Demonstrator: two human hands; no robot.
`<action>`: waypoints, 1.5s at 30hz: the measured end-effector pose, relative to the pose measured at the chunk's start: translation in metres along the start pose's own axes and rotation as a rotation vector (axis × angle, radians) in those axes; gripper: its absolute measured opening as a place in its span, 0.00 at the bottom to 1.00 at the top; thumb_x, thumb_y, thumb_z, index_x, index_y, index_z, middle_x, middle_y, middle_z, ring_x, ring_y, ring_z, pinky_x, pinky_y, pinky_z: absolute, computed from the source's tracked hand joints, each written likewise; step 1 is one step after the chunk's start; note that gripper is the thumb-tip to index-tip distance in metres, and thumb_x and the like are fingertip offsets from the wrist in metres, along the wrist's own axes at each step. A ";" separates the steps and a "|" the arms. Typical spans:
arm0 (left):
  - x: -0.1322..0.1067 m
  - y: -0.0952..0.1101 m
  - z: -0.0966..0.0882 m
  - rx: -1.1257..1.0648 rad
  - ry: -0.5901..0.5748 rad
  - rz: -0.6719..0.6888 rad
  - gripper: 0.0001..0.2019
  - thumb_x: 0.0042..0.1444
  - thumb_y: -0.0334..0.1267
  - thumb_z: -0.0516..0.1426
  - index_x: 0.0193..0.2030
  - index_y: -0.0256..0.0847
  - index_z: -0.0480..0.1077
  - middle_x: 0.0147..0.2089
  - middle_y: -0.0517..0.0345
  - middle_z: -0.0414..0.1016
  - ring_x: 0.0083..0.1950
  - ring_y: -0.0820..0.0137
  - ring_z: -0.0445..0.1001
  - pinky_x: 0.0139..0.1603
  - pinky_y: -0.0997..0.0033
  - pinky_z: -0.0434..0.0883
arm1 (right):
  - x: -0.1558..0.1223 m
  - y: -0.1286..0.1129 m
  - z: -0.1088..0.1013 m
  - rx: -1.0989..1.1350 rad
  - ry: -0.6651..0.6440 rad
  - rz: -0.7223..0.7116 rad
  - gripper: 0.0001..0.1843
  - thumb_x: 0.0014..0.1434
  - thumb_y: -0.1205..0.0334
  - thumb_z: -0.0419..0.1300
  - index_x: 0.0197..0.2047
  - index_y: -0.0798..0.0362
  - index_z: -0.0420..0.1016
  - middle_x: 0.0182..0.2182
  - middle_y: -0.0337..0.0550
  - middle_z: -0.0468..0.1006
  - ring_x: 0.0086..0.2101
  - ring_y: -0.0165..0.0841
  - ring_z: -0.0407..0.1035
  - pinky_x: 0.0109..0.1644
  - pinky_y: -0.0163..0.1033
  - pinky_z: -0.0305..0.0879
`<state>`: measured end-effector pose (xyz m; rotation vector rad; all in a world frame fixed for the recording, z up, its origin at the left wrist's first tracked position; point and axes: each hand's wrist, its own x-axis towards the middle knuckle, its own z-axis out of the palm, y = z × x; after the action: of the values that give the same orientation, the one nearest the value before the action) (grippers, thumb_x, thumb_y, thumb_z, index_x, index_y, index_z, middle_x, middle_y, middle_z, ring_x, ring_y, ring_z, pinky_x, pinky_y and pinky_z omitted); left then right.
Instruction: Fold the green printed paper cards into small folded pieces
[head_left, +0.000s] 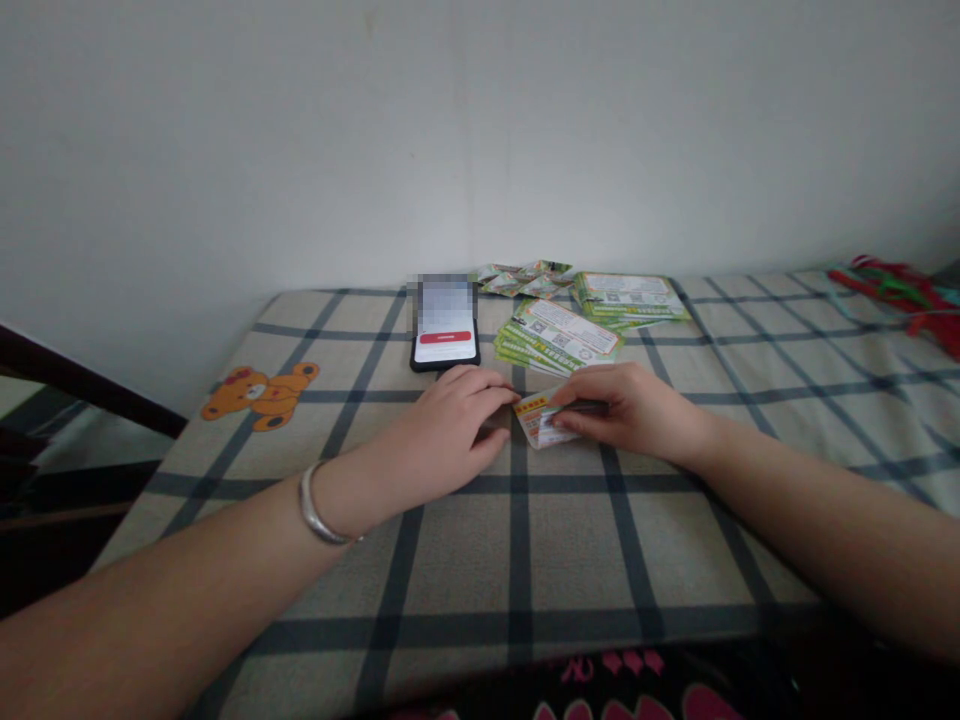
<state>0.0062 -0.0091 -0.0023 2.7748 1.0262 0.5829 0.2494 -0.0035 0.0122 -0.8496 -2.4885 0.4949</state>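
Between thumb and fingers, my right hand (619, 405) pinches a small printed card (534, 420) with yellow and orange print, low over the checked cloth. Part of the card is hidden behind those fingers. My left hand (469, 420) is palm down at the card's left side, thumb and fingers apart, and holds nothing. Its index fingertip is at the card's edge; whether they touch I cannot tell. Just beyond my hands lies a fanned pile of green and white cards (574, 335). A phone (446, 350) with a lit screen lies past my left fingers.
Another stack of green cards (630, 290) is at the back by the wall, beside several folded cards (525, 280). A checked tablecloth (450, 580) covers the table. On the left is a bear picture (262, 395). Red and green material (896, 290) is heaped at the far right.
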 end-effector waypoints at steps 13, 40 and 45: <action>0.003 0.002 0.004 -0.183 0.064 -0.142 0.12 0.56 0.30 0.57 0.47 0.39 0.72 0.48 0.53 0.76 0.52 0.63 0.71 0.56 0.53 0.70 | 0.005 0.006 0.012 -0.188 0.051 0.049 0.12 0.63 0.54 0.59 0.46 0.50 0.78 0.38 0.43 0.77 0.38 0.33 0.71 0.39 0.36 0.63; 0.005 0.014 -0.001 -0.242 0.147 -0.196 0.03 0.55 0.34 0.61 0.36 0.42 0.72 0.34 0.64 0.75 0.39 0.70 0.73 0.44 0.67 0.66 | 0.009 -0.006 0.014 -0.152 0.134 0.019 0.09 0.61 0.59 0.61 0.33 0.54 0.74 0.28 0.40 0.74 0.33 0.32 0.66 0.38 0.36 0.59; 0.003 0.013 -0.006 -0.178 0.147 -0.201 0.02 0.55 0.32 0.60 0.33 0.41 0.71 0.31 0.62 0.74 0.38 0.69 0.72 0.42 0.67 0.65 | 0.008 -0.005 0.014 -0.137 0.125 0.025 0.09 0.61 0.57 0.61 0.37 0.54 0.77 0.30 0.42 0.77 0.35 0.33 0.67 0.40 0.37 0.60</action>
<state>0.0141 -0.0172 0.0075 2.4698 1.2001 0.8142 0.2341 -0.0043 0.0055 -0.9360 -2.4204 0.2724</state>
